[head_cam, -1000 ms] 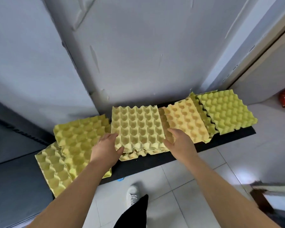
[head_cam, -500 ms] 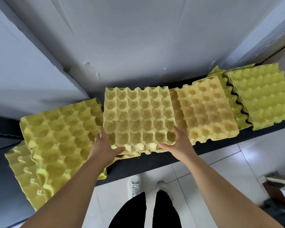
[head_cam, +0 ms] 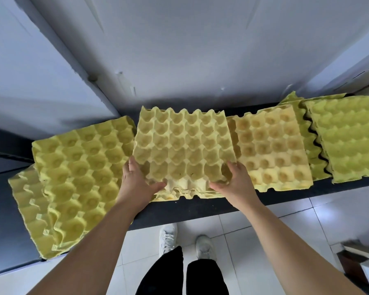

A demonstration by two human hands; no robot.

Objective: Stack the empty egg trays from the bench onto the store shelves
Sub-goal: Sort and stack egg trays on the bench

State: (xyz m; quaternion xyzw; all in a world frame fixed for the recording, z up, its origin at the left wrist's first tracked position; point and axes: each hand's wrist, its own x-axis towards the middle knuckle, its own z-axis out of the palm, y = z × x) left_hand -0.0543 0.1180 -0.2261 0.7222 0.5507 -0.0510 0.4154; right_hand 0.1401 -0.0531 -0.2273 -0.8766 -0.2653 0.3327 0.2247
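Observation:
Several yellow egg trays lie in a row along a black bench (head_cam: 200, 207). The middle tray (head_cam: 183, 143) tops a small pile and its near edge is tilted up off the trays beneath. My left hand (head_cam: 136, 184) grips its near-left corner, thumb under the front edge. My right hand (head_cam: 232, 184) grips its near-right corner, fingers curled over the edge. To the left sit overlapping greenish-yellow trays (head_cam: 79, 171); to the right an orange-yellow tray (head_cam: 273, 147), then greenish trays (head_cam: 349, 139).
A grey-white wall (head_cam: 179, 50) rises straight behind the bench. White floor tiles (head_cam: 285, 226) lie below, with my two white shoes (head_cam: 168, 235) close to the bench. A dark object (head_cam: 358, 258) stands at the lower right.
The view has closed in on the bench. Both hands went from lying beside the middle tray to gripping its near corners, and its near edge has lifted.

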